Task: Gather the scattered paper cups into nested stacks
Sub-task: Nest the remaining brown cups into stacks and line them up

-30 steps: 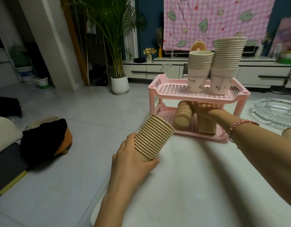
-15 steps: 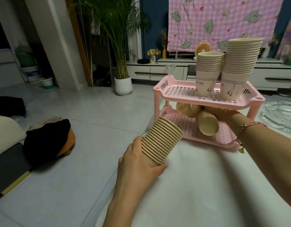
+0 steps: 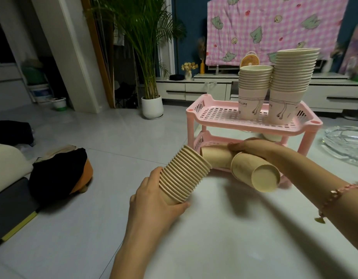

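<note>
The left hand [image 3: 154, 200] has its grip wrapped around the base of a nested stack of brown cups [image 3: 184, 176], tilted with the open rims aimed up and to the right. The right hand [image 3: 260, 151] pinches two brown cups at once: one cup [image 3: 215, 159] lies sideways with its end right at the stack's mouth (whether it has gone in, I cannot tell), the other cup [image 3: 254, 174] points its base toward the camera. Both hang over the white tabletop [image 3: 234, 238], just before the pink rack [image 3: 252, 125], whose top shelf carries two upright stacks of white cups [image 3: 274, 87]
</note>
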`<move>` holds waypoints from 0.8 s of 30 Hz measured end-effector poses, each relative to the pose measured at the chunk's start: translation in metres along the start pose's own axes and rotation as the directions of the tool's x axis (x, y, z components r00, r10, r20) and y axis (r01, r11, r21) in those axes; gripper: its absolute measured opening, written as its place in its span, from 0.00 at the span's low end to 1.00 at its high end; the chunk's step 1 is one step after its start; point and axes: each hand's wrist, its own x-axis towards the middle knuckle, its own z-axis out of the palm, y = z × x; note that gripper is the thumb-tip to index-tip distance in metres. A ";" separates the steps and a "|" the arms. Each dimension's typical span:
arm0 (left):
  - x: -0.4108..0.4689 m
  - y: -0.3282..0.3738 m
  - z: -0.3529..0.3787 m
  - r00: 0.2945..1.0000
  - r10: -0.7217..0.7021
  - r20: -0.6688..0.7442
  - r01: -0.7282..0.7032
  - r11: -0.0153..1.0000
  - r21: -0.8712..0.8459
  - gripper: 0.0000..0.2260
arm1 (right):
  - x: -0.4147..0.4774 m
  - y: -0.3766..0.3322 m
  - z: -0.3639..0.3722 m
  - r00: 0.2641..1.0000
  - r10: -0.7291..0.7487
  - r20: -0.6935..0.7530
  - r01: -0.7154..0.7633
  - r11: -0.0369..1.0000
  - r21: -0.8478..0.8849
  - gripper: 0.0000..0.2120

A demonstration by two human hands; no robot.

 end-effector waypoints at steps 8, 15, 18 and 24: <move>-0.007 -0.003 -0.010 0.999 0.034 0.004 -0.034 0.997 0.066 0.35 | -0.065 0.013 0.012 0.961 -0.276 0.006 0.276 0.961 0.035 0.14; -0.029 0.028 0.014 0.969 0.243 0.050 -0.244 0.970 0.008 0.34 | -0.101 0.002 0.016 0.866 -0.455 0.206 0.500 0.797 -0.340 0.19; -0.033 0.035 0.018 0.960 0.278 0.039 -0.277 0.960 -0.032 0.30 | -0.114 0.008 0.017 0.839 -0.503 0.208 0.543 0.799 -0.257 0.30; -0.039 0.043 0.020 0.997 0.078 -0.030 -0.083 0.885 -0.458 0.32 | -0.112 0.035 -0.018 0.708 -0.570 -0.417 0.522 0.820 -0.234 0.19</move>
